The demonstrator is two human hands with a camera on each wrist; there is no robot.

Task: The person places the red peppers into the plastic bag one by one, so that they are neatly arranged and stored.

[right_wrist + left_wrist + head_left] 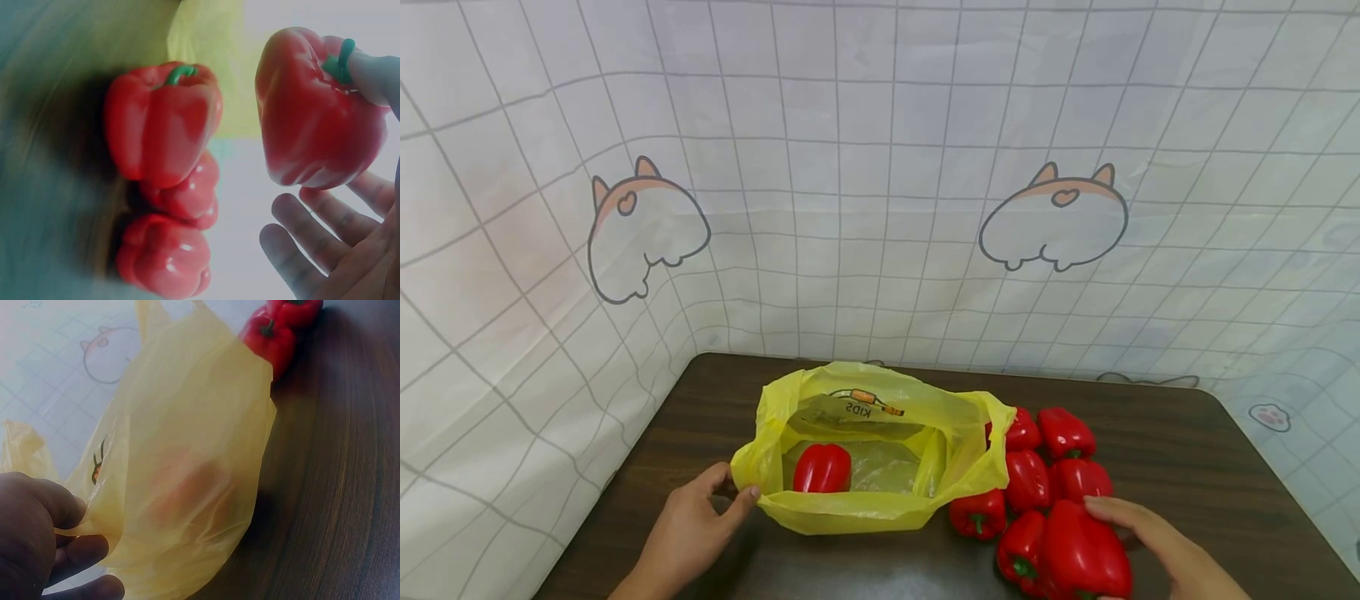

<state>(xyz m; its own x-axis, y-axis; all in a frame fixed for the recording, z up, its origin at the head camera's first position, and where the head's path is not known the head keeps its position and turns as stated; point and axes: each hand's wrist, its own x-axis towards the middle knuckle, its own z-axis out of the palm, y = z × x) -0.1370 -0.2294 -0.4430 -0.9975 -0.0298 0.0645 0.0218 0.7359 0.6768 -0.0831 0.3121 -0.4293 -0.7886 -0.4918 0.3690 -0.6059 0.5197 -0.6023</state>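
Observation:
A yellow plastic bag [865,510] stands with its mouth wide on the dark table. One red bell pepper [822,468] lies inside it; through the bag's side it shows as a faint red patch in the left wrist view. My left hand [696,521] pinches the bag's left rim between thumb and fingers [84,553]. At the front right, my right hand [1157,533] grips another red bell pepper [319,112], thumb by its green stem and a finger against its far side. The held pepper is raised in front of several red bell peppers [1026,479] grouped right of the bag.
The dark wood-grain table [1195,450] runs up to a white gridded cloth backdrop [865,250] with cartoon prints behind and at both sides. The bag's right side overlaps the nearest peppers in the head view.

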